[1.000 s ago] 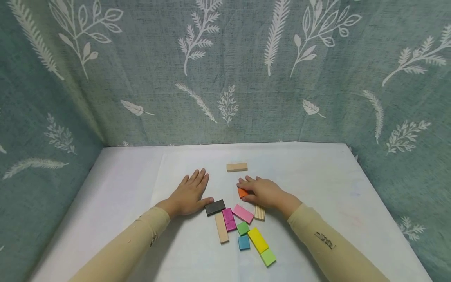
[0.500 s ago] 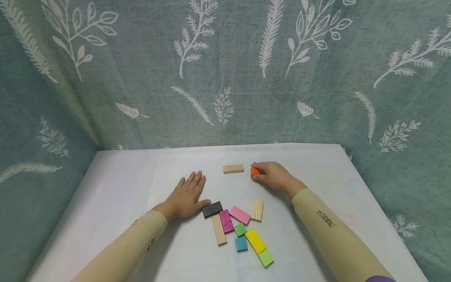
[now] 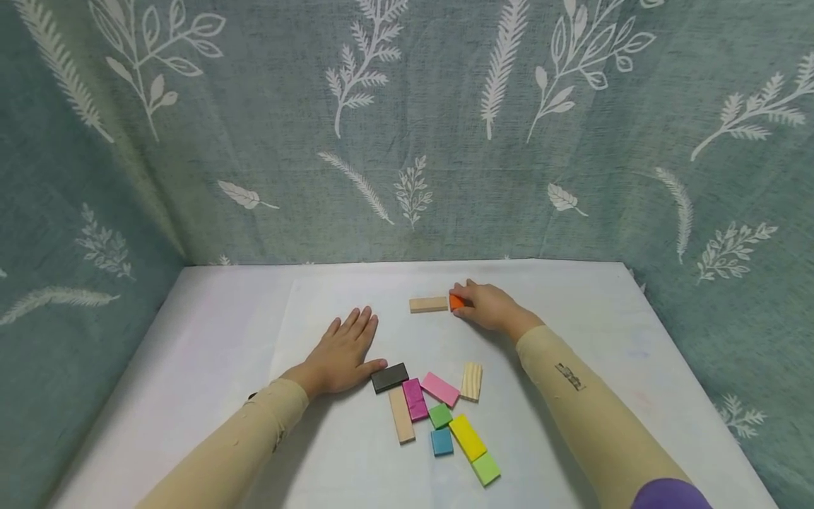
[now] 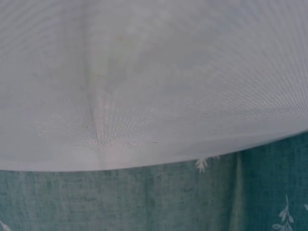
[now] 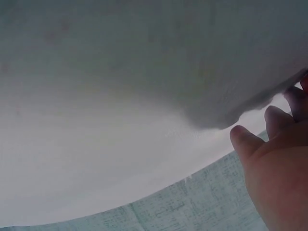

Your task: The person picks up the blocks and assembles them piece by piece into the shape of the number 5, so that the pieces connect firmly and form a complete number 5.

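With thumb and fingers my right hand [image 3: 490, 307] pinches a small orange block [image 3: 456, 302], partly hidden by the fingers. The block stands at the right end of a plain wooden block [image 3: 429, 305], close beside it. In the right wrist view the right hand [image 5: 281, 159] shows at the right edge, with only a sliver of the block. My left hand [image 3: 340, 355] lies flat on the table, fingers spread, its thumb at the left end of a black block [image 3: 390, 378]. The left wrist view shows no hand.
Nearer me lie magenta [image 3: 415, 400], pink [image 3: 440, 389], green [image 3: 440, 416], blue [image 3: 441, 442], yellow [image 3: 467, 437] and lime [image 3: 486, 469] blocks, with a wooden block [image 3: 401, 415] and a striped wooden block [image 3: 471, 382]. A patterned green curtain [image 3: 407, 134] surrounds the white table [image 3: 222, 339].
My right hand has carried the orange block from near the striped wooden block away from me, then left to the end of the far wooden block. The left hand stays in place.
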{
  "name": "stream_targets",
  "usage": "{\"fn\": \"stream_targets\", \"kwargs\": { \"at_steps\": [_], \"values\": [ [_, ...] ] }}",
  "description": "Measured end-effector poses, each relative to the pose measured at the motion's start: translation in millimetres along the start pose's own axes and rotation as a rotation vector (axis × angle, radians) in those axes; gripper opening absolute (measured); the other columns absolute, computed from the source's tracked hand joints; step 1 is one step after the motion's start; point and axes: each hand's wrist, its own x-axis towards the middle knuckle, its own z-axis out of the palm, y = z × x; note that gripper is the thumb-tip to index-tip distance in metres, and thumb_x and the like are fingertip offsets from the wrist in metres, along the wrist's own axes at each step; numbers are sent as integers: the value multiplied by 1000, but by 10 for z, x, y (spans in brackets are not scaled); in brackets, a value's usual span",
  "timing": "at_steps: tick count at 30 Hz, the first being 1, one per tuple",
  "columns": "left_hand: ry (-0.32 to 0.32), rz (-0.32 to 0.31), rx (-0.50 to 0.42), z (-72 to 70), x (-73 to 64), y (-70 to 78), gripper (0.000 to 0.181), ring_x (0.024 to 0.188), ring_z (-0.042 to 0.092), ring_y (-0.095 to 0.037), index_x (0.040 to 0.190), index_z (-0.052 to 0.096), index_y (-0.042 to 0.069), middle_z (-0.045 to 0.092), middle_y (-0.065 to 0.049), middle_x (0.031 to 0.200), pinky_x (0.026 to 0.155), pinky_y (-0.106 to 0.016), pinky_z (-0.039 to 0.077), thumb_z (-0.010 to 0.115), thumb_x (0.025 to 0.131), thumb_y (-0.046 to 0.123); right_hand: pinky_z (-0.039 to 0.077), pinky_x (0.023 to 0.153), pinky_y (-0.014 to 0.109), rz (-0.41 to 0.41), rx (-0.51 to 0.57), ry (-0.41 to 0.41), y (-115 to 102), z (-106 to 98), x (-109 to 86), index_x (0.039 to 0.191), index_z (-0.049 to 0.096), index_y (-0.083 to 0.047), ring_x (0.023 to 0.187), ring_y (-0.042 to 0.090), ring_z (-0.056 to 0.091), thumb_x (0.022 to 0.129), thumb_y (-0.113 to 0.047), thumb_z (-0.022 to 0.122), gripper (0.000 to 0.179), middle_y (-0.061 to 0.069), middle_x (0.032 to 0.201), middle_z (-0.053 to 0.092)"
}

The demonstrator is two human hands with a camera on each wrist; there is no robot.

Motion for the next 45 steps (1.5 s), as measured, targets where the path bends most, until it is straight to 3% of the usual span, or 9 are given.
{"fn": "stream_targets", "kwargs": {
  "at_steps": [8,18,34,39,45],
  "values": [
    [-20,-10,10,-22,15,12,94,159,4,-31,162,12,8,5,-11,171,125,-60,11,40,97,70,26,121,60,8,-20,-2,-16,5,-1,155,42,-20,149,44,30,101,-39,61,61,12,165,30],
    [-18,-7,17,-7,23,18,94,159,4,-30,162,12,8,5,-10,171,126,-59,10,38,98,71,24,124,53,-11,6,-2,1,33,24,155,42,-21,155,31,24,100,-38,63,62,4,164,32],
    [-42,-19,18,-10,9,26,93,159,2,-29,163,9,9,3,-9,171,126,-58,7,36,98,71,21,124,57,-15,-23,-8,-68,4,-24,158,37,-22,155,35,22,100,-37,62,64,7,165,32],
    [-55,-15,12,-47,34,59,93,159,2,-29,163,9,9,3,-9,171,126,-57,7,36,99,70,13,124,63,-33,14,30,-49,-82,-186,162,26,-20,156,38,16,101,-37,60,72,12,166,26],
    [-101,10,-80,-195,-20,15,81,158,3,-36,162,13,4,5,-15,170,125,-61,6,39,104,55,4,124,65,-50,165,61,-195,-69,-693,164,11,-19,158,36,3,103,-36,57,78,10,170,13]
  ]
}}
